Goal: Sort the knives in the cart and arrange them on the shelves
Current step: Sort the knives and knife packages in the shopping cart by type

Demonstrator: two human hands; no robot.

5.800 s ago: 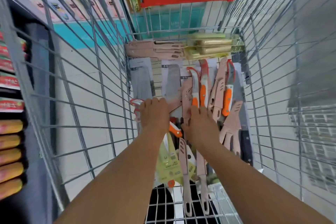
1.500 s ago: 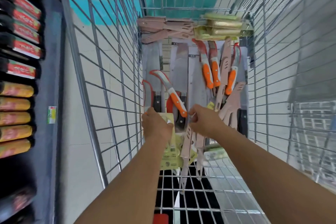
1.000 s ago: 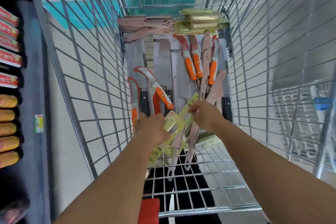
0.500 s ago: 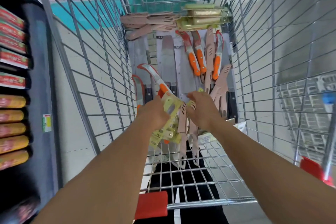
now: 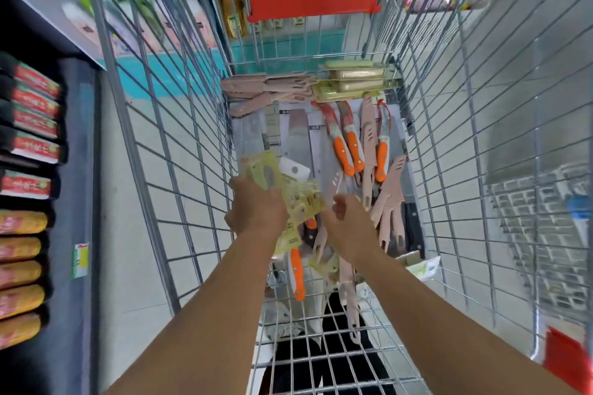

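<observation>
Inspection of the cart [image 5: 179, 151] finds sorting in progress, with nothing yet moved to the shelves [image 5: 35, 170] visible at the left edge of the view. The left hand [image 5: 256, 212] grasps a bundle of yellow-green carded packs [image 5: 288, 192], fingers curled around them, the bundle raised above the knives lying on the cart floor. The right hand [image 5: 349, 221] sits just beside that bundle with fingers curled; whether it pinches a pack edge or a pink knife beneath cannot be told, as the view is blurred there. Sorted groups lie toward the far end of the cart: pink sheathed knives [image 5: 269, 90] stacked at the far left corner, green boxed packs [image 5: 356, 80] at the far right corner, cleavers on white cards [image 5: 298, 141] flat along the middle, and orange-handled knives [image 5: 349, 147] to their right. Further pink knives [image 5: 391, 199] lie against the right wall, and a single orange-handled knife [image 5: 296, 272] and loose pink pieces remain at the near end, unsorted. Judgement: the step in hand is gathering the yellow-green packs into one group. The next move calls for squaring the bundle, setting it with like items or carrying it out, and keeping fingers away from any uncovered blade among the loose near-end pieces.
</observation>
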